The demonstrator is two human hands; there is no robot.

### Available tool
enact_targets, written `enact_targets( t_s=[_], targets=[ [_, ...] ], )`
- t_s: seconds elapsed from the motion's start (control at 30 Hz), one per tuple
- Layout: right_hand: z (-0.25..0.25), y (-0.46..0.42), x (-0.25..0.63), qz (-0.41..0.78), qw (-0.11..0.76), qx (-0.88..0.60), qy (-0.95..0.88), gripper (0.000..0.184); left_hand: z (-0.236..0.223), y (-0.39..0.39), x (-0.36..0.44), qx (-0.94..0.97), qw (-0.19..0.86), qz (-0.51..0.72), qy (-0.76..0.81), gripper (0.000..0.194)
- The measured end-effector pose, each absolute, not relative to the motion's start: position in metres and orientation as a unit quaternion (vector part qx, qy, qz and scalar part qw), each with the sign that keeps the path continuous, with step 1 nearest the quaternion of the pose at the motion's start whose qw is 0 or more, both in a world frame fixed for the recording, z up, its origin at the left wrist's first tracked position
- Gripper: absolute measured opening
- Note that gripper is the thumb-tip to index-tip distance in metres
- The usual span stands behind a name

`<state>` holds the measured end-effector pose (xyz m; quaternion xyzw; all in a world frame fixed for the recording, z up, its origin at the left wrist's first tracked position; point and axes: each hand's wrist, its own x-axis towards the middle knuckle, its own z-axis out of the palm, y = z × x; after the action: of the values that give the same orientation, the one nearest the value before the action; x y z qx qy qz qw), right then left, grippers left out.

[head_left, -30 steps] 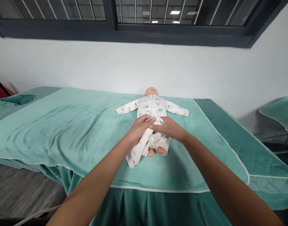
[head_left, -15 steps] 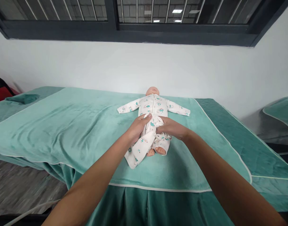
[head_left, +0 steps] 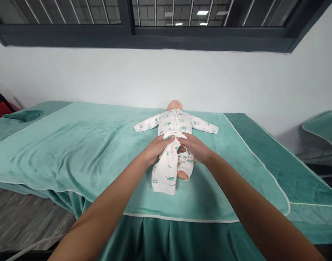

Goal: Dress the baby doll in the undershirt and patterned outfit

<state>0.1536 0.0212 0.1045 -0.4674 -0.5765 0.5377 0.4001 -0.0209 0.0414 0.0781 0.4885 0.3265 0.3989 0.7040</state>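
garment [head_left: 166, 172] (printed) in left grip [head_left: 156, 147]

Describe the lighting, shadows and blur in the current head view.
In the head view, small bright patches show in the dark window; a soft shadow lies on the green blanket, picture-right below the doll; the lower-left floor looks smeared.

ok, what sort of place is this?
Indoors, perhaps a treatment or training room: a clothed doll lies on a green-draped bed beside a white wall with a dark-framed, barred window.
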Motion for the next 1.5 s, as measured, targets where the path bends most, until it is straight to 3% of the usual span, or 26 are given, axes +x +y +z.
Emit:
enact_targets(
  t_s=[0.17,0.53,0.9,1.27,1.5],
  targets=[
    [0.101,0.023,0.155,0.578,0.357,-0.450,-0.579,0.040,0.065,0.042,-0.011,0.431,0.711,0.453,0.321,0.042],
    [0.101,0.025,0.149,0.568,0.358,-0.487,-0.559,0.025,0.069,0.038,-0.019,0.418,0.734,0.454,0.283,0.049],
    [0.096,0.028,0.152,0.560,0.346,-0.509,-0.554,0.018,0.064,0.040,-0.022,0.366,0.743,0.476,0.294,0.044],
    [0.089,0.030,0.155,0.574,0.389,-0.505,-0.515,0.019,0.078,0.039,-0.042,0.539,0.711,0.281,0.353,0.045],
    [0.085,0.026,0.148,0.497,0.362,-0.492,-0.616,0.024,0.062,0.040,-0.028,0.369,0.757,0.459,0.282,0.039]
  ],
)
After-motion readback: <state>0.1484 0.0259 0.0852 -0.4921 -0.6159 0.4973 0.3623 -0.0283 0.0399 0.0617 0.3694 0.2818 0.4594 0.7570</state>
